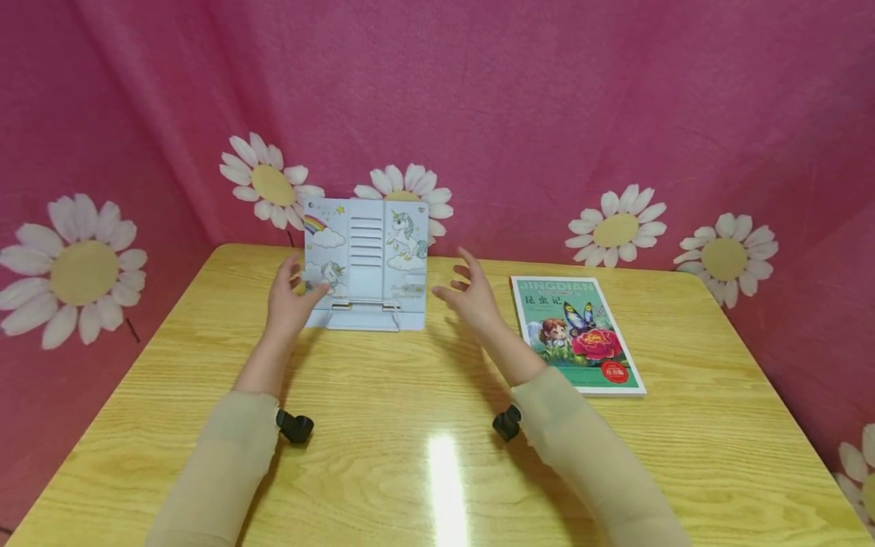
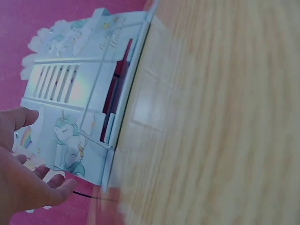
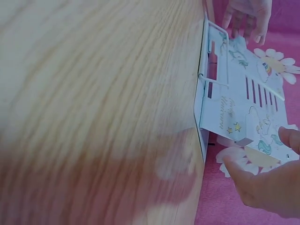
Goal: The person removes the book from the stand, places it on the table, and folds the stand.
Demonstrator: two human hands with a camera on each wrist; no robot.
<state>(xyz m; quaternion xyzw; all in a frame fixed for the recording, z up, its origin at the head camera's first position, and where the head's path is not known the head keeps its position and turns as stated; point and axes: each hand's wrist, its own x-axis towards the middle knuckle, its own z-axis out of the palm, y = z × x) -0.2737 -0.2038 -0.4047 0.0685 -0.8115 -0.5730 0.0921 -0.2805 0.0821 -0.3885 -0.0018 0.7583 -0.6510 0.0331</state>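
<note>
A white metal book stand (image 1: 367,251) printed with unicorns, clouds and a rainbow stands tilted back near the far edge of the table. Its wire page holder (image 1: 363,317) lies across the bottom ledge. By its left side is my left hand (image 1: 290,300), thumb in front of the panel and fingers loosely spread; whether it touches the panel I cannot tell. My right hand (image 1: 473,300) hovers off the right side, thumb and fingers apart, holding nothing. In the right wrist view, the right hand (image 3: 267,185) appears beside the stand's right edge (image 3: 243,138).
A green children's book (image 1: 574,334) with a butterfly and a red flower on its cover lies flat to the right, beyond my right wrist. The wooden table (image 1: 383,471) meets a pink curtain (image 1: 492,114) with daisies at its back and sides. Black wrist cameras (image 1: 295,428) sit at both cuffs.
</note>
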